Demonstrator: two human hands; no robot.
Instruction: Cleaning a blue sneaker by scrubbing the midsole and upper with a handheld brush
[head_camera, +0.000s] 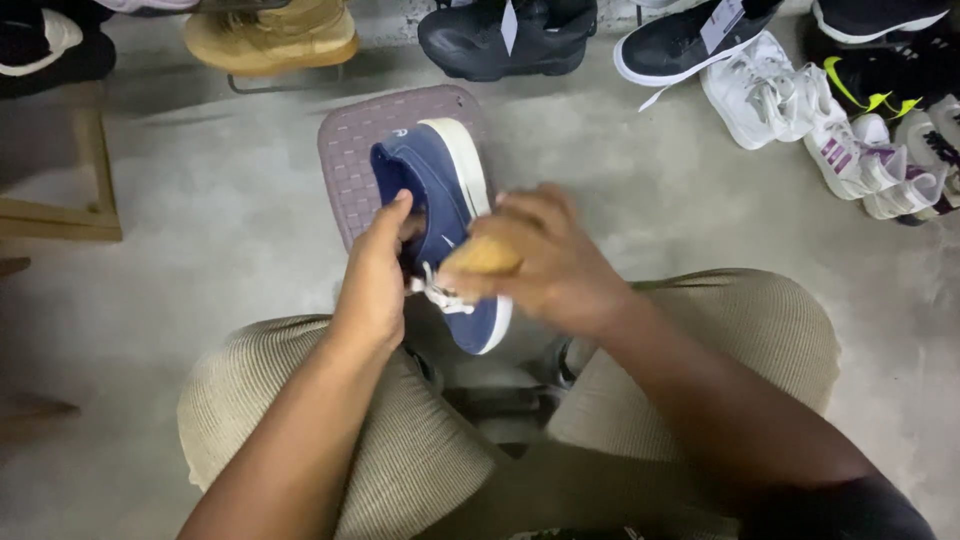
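A navy blue canvas shoe (440, 190) with a white sole and white laces is held up over my lap, heel pointing away from me. My left hand (372, 280) grips its side near the opening, thumb at the collar. My right hand (545, 262) is closed around a tan wooden brush (483, 257) that rests against the shoe's laced front. The right hand is blurred by motion. My knees in ribbed beige trousers frame the bottom of the view.
A mauve woven stool top (350, 150) lies on the concrete floor behind the shoe. Black sneakers (505, 40), a tan boot (270, 35) and white sneakers (765, 90) line the far edge and right. A wooden frame (70, 215) stands at left.
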